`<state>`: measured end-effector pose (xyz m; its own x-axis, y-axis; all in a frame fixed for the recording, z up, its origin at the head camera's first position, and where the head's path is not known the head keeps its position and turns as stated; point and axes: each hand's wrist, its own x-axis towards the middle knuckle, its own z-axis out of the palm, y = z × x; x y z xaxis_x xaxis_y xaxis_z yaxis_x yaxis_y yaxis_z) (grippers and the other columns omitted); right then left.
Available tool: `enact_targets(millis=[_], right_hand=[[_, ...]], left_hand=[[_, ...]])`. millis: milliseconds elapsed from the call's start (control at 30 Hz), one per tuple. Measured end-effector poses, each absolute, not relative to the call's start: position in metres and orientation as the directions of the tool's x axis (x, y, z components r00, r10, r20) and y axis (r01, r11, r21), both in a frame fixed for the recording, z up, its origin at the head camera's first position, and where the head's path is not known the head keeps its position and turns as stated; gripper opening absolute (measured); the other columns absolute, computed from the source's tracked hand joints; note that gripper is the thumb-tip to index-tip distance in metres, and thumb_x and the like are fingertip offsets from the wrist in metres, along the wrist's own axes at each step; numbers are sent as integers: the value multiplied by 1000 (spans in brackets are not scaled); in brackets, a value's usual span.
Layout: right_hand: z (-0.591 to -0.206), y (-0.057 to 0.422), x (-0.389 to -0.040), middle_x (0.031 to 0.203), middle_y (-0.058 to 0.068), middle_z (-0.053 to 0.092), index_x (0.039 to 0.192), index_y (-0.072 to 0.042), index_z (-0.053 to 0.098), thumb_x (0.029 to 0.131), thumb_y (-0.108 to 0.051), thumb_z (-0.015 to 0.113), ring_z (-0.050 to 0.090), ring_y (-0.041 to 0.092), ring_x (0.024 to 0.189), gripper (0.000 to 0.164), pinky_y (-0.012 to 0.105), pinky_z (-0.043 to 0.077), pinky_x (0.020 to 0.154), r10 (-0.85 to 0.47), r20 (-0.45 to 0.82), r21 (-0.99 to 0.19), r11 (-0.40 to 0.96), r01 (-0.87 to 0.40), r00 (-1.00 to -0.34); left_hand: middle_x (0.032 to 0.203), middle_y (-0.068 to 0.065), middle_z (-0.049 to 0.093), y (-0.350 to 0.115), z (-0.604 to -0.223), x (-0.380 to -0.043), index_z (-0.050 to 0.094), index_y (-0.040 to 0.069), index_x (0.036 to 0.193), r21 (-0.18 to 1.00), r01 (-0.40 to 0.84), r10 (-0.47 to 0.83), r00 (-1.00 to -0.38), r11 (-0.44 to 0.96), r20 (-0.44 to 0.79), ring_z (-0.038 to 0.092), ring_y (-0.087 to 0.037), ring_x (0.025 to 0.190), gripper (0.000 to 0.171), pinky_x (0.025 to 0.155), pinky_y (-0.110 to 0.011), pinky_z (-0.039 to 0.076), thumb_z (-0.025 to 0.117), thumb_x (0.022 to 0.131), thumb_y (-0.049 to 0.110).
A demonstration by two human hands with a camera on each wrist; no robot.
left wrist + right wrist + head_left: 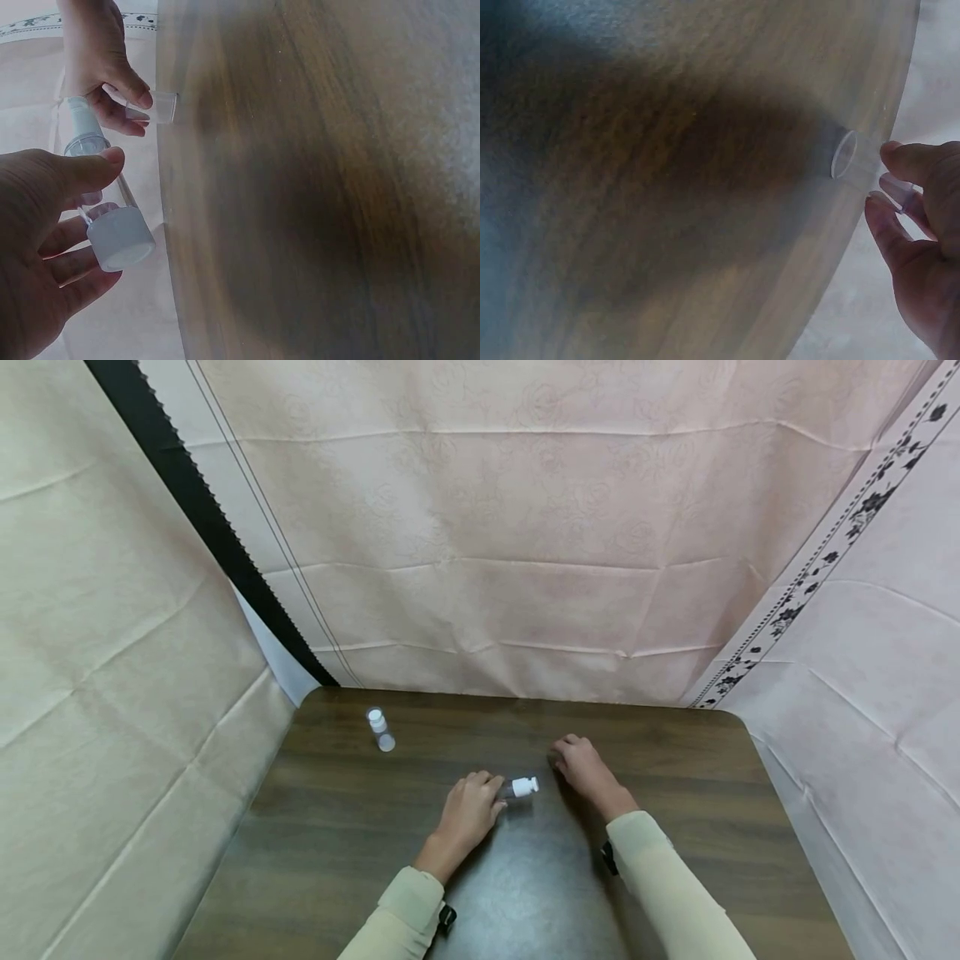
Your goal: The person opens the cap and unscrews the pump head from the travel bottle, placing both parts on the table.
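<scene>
My left hand grips a small clear pump bottle by its body, thumb on one side and fingers on the other. The bottle has a white pump top and a white base, and in the head view its white top points right. My right hand pinches a clear plastic cap between thumb and fingers, its round rim turned away from the hand. In the left wrist view the cap is beyond the pump top and apart from it. The right hand mostly hides the cap in the head view.
A second small bottle with a white top is at the back left of the dark wooden table. Pale cloth hangs behind the table's far edge, and more cloth hangs on both sides.
</scene>
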<state>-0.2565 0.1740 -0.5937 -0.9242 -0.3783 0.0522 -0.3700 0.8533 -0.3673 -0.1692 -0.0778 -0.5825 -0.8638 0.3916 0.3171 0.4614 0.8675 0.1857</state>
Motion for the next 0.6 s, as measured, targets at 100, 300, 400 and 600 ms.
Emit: enact_targets(millis=[100, 300, 400, 600], right_hand=[[-597, 174, -255, 125, 19, 65, 127, -1, 69, 97, -5, 70, 61, 38, 114, 30, 50, 56, 95, -374, 69, -376, 849, -371, -925], [-604, 176, -253, 134, 21, 62, 141, -2, 59, 99, -8, 68, 58, 40, 122, 43, 52, 53, 100, -366, 96, -378, 847, -374, -926], [-604, 178, -250, 141, 24, 58, 149, -3, 50, 99, -11, 69, 54, 43, 127, 53, 55, 51, 102, -338, 81, -393, 854, -342, -938], [-599, 183, -244, 147, 25, 51, 155, -7, 42, 98, -18, 72, 51, 42, 130, 65, 57, 49, 103, -285, 79, -437, 851, -290, -955]], left_hand=[[112, -7, 74, -77, -583, -169, 74, 10, 122, 184, 460, 391, -865, 869, 316, 70, -22, 101, 38, 83, -39, 59, 82, 90, 29], [111, -6, 74, -78, -583, -169, 74, 9, 121, 180, 457, 386, -863, 871, 324, 70, -22, 100, 39, 83, -38, 59, 82, 89, 30], [110, -6, 74, -78, -583, -169, 75, 10, 121, 178, 457, 383, -861, 872, 335, 70, -21, 100, 39, 83, -38, 59, 83, 89, 30], [110, -5, 74, -78, -584, -169, 75, 10, 120, 181, 457, 380, -859, 871, 344, 70, -21, 99, 39, 84, -38, 59, 84, 88, 30]])
